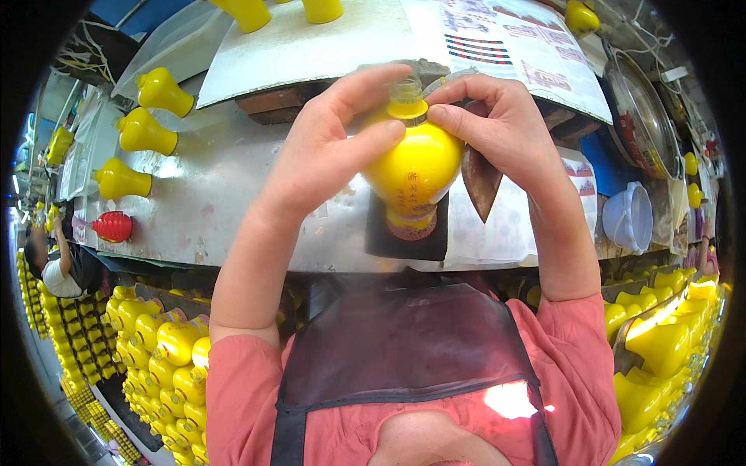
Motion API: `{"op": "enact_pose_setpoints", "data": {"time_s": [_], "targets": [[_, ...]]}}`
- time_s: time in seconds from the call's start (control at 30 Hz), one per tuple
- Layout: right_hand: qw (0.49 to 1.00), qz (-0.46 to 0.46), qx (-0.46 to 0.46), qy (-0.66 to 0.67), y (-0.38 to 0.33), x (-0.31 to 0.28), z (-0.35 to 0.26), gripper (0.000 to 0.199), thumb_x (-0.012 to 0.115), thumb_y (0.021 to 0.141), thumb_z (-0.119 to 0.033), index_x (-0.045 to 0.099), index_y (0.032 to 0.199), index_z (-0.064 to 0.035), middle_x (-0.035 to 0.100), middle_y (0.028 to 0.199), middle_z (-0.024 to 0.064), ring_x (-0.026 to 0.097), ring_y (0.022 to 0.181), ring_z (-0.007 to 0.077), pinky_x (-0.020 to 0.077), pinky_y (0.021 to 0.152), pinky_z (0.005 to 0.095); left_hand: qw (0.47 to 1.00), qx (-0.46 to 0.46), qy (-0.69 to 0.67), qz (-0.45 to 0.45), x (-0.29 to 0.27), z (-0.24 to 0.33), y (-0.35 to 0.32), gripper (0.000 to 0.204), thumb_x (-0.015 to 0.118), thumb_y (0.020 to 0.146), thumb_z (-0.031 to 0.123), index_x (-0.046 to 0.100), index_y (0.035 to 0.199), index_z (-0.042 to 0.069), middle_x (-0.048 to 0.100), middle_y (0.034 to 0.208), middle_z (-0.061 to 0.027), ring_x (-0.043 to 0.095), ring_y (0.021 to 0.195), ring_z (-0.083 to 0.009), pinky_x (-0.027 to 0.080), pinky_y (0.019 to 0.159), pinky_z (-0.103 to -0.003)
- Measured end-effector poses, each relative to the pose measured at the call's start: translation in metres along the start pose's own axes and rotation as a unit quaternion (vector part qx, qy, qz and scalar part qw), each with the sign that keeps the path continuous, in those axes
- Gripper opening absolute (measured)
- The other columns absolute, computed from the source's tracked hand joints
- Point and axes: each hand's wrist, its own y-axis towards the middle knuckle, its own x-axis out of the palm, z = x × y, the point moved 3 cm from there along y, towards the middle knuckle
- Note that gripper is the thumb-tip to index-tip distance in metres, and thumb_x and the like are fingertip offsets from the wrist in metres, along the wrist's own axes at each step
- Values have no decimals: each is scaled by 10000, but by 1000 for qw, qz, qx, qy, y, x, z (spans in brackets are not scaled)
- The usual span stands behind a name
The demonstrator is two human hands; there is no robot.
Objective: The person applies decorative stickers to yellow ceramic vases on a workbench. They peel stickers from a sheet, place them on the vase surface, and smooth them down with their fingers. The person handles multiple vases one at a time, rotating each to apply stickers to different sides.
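A glossy yellow bottle [412,167] with a clear glass neck and small dark writing stands before me on a black pad [392,237]. My left hand [338,132] is curved around its upper left, thumb on the shoulder and fingers by the neck. On the other side my right hand [497,124] has its thumb and forefinger bent in against the neck, where a thin dark band shows. From under that hand juts a pointed brown blade [482,186]; its grip is mostly hidden by my fingers.
Several yellow bottles [148,132] and a red ribbed piece [113,226] lie on the metal table's left. A raised white board [311,58] and printed sheets [505,46] are ahead. A pale bucket [628,217] hangs at right. Stacked yellow bottles [167,365] flank me; another person [61,264] works far left.
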Motion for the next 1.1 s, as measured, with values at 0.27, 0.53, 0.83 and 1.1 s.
{"op": "enact_pose_setpoints", "data": {"time_s": [0.27, 0.53, 0.83, 1.1], "targets": [[998, 12, 68, -1, 3, 1, -4, 234, 784, 924, -200, 762, 1013, 16, 732, 866, 26, 663, 790, 66, 529, 715, 218, 998, -14, 47, 29, 0, 1, 2, 516, 678, 961, 33, 530, 1454, 3, 675, 1321, -150, 641, 1236, -191, 527, 1053, -320], [999, -5, 50, -15, 8, 0, -6, 241, 806, 904, -198, 757, 1009, 13, 733, 866, 32, 662, 767, 67, 533, 692, 228, 998, -28, 37, 51, 1, -1, 1, 520, 682, 963, 25, 527, 1459, 1, 691, 1303, -155, 662, 1202, -195, 538, 1034, -319], [999, -14, 36, -36, 8, -1, -10, 262, 812, 898, -210, 751, 1021, 13, 728, 855, 30, 659, 742, 57, 527, 660, 222, 997, -48, -19, 64, 4, 2, 1, 511, 744, 907, 83, 606, 1392, -5, 676, 1306, -102, 604, 1214, -169, 481, 1064, -324], [995, -36, 55, -71, 12, -4, -9, 241, 795, 892, -183, 745, 1014, 18, 730, 855, 33, 664, 734, 55, 529, 646, 218, 997, -35, 25, 62, 5, 5, 2, 513, 690, 959, 18, 537, 1448, -4, 705, 1277, -148, 671, 1176, -191, 538, 1029, -314]]}}
